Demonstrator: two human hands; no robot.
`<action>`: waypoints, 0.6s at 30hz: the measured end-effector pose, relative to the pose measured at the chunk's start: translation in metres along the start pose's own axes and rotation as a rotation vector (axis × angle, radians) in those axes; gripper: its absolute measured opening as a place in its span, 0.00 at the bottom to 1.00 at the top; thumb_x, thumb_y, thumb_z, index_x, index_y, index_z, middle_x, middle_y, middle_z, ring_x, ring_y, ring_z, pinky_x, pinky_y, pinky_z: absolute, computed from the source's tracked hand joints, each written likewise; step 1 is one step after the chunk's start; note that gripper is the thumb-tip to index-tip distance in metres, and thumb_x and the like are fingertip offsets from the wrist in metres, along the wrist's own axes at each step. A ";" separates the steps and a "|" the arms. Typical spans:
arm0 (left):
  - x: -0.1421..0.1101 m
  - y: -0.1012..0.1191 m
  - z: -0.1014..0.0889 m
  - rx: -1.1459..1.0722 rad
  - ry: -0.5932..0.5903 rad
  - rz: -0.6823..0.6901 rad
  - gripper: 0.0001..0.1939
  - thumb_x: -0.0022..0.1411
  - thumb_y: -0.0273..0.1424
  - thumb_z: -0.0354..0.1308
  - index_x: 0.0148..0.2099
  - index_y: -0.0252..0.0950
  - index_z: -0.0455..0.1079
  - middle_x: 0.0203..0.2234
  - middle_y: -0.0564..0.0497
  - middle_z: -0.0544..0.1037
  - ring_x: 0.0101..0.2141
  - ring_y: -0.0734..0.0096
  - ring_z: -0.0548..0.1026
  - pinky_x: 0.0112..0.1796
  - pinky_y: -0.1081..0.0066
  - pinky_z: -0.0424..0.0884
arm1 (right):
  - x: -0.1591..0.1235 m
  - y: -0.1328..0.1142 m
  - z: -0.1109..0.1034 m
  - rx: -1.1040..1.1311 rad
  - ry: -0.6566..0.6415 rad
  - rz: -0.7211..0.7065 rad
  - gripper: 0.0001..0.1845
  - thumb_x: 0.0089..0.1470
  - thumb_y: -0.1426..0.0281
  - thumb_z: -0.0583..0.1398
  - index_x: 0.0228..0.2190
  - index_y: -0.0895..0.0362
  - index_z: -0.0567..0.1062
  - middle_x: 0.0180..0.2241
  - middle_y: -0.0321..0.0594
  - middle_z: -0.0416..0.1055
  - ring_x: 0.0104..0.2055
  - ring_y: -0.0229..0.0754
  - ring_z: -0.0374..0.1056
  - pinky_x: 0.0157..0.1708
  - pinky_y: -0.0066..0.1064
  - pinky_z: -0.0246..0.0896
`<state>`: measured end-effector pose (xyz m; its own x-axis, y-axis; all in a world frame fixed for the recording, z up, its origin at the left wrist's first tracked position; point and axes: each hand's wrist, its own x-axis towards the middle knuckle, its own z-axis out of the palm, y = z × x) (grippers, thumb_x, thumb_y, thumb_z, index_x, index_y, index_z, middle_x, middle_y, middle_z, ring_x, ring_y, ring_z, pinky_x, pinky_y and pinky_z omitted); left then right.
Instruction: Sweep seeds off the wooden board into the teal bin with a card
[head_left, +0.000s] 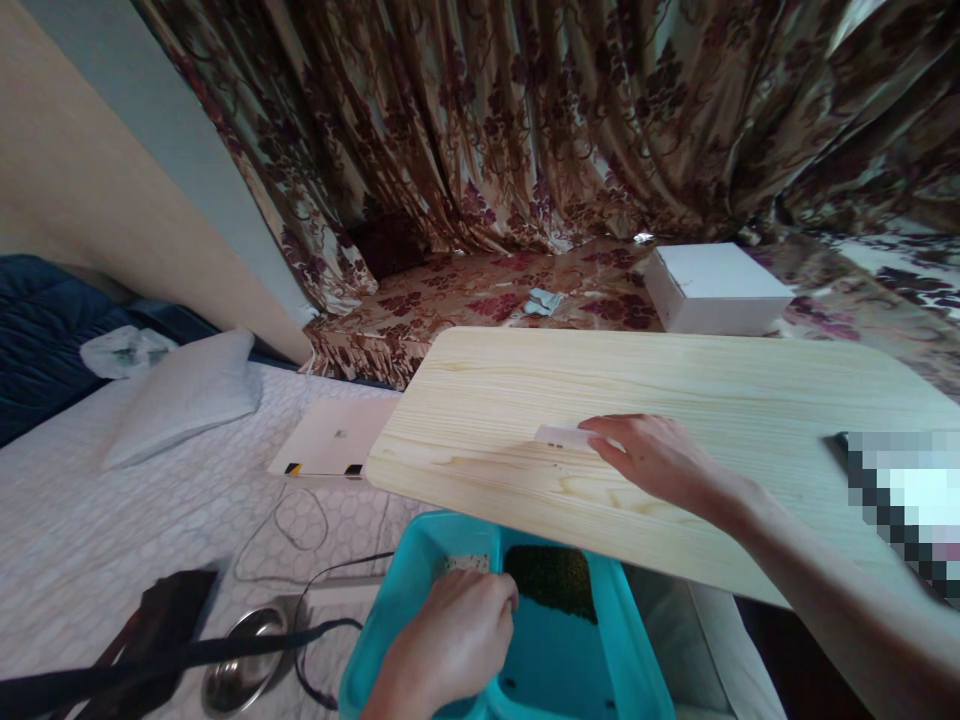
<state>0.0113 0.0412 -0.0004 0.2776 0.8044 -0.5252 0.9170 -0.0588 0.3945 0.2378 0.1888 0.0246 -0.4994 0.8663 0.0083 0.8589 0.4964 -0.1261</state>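
Observation:
My right hand [649, 455] reaches over the wooden table [480, 400] and pinches the end of a flat whitish strip [561, 437], which lies at the tabletop. A few small brown specks show at the strip's near edge. My left hand [457, 635] is closed above the left compartment of a turquoise divided tub [630, 640]; whatever its fingers hold is hidden. Pale grains [466, 563] show beyond that hand in the left compartment. In the right compartment, dark green grains [551, 578] are heaped at the far end, with a few dark bits nearer me.
At right on the table lies a dark-edged device with a blurred screen [922, 490]. Behind stands a white box [720, 285] on a patterned ledge. On the bed at left are a metal bowl [244, 665], cables, a pale flat box [330, 435] and a pillow [187, 400].

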 end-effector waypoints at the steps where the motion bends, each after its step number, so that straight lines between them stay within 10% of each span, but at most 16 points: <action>1: 0.000 0.000 0.000 0.001 0.004 -0.003 0.18 0.65 0.26 0.43 0.43 0.37 0.75 0.41 0.43 0.79 0.45 0.56 0.75 0.46 0.62 0.67 | -0.001 -0.001 0.000 -0.001 -0.002 -0.007 0.16 0.60 0.70 0.53 0.42 0.52 0.80 0.39 0.42 0.82 0.38 0.48 0.77 0.32 0.33 0.63; 18: 0.001 0.000 0.002 -0.013 0.002 0.008 0.18 0.66 0.27 0.43 0.44 0.38 0.75 0.41 0.44 0.79 0.45 0.56 0.75 0.45 0.62 0.67 | -0.014 0.004 -0.005 -0.083 0.004 0.038 0.16 0.58 0.70 0.53 0.40 0.52 0.80 0.34 0.41 0.82 0.33 0.47 0.77 0.27 0.32 0.57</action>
<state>0.0118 0.0412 -0.0025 0.2839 0.8054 -0.5203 0.9109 -0.0570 0.4087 0.2489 0.1784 0.0288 -0.4657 0.8849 0.0092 0.8839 0.4657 -0.0436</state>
